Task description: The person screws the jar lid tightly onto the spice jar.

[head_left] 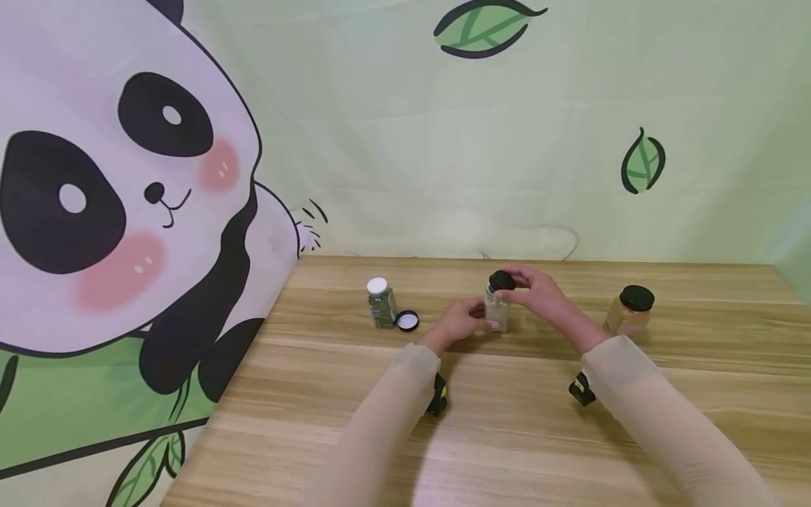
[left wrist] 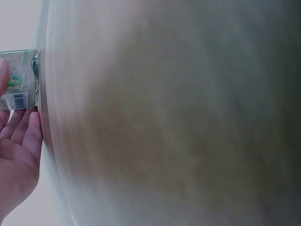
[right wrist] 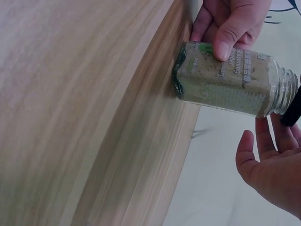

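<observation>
Mid-table, my left hand (head_left: 461, 320) grips the lower body of a square glass seasoning powder jar (right wrist: 225, 80), with the thumb across one face. Pale greenish-brown powder shows through the glass of the upright jar. My right hand (head_left: 538, 296) holds the black lid (head_left: 502, 280) at the jar's mouth. The lid sits tilted, and the neck threads are bare in the right wrist view. In the left wrist view, the jar's lower end (left wrist: 21, 80) with a barcode shows above the left palm.
Left of the hands stands a jar with green contents and a white top (head_left: 381, 303). A loose black lid (head_left: 407, 321) lies beside it, white inside up. To the right is a black-lidded jar with orange-brown contents (head_left: 627, 313), partly behind the right forearm. A panda-print cloth (head_left: 380, 141) hangs behind the wooden table (head_left: 507, 436).
</observation>
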### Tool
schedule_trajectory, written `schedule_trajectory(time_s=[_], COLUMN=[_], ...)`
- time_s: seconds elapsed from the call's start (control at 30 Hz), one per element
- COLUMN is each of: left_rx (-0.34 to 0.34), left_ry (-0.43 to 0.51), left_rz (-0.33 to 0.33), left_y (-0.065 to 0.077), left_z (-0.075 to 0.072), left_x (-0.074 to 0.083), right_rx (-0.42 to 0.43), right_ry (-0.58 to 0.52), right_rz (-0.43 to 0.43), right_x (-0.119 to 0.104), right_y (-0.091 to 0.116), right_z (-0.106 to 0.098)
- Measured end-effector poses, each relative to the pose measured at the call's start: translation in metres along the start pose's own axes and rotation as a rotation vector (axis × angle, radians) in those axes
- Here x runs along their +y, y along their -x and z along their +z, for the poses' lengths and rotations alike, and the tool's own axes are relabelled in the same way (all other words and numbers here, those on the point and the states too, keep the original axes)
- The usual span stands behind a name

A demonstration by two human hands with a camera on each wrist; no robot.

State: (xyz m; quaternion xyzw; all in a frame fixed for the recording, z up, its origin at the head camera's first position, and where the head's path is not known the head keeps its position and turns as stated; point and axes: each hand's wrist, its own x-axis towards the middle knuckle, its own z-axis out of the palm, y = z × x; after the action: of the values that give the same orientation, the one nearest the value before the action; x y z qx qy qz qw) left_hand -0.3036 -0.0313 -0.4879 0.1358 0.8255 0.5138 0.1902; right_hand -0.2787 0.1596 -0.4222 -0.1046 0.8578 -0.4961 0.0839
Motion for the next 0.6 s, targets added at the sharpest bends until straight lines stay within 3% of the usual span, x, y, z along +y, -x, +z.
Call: schedule_trajectory(time_s=[0.6], left_rx=[-0.006], left_ry=[-0.003], left_rz=[0.0], left_y=[0.004], left_z=[-0.0006], left_x=[0.0032], right_rx=[0.011], right_ry=[0.018], right_rz=[-0.036], right_x=[0.004], right_y=[-0.0043], right_z=[0.0053])
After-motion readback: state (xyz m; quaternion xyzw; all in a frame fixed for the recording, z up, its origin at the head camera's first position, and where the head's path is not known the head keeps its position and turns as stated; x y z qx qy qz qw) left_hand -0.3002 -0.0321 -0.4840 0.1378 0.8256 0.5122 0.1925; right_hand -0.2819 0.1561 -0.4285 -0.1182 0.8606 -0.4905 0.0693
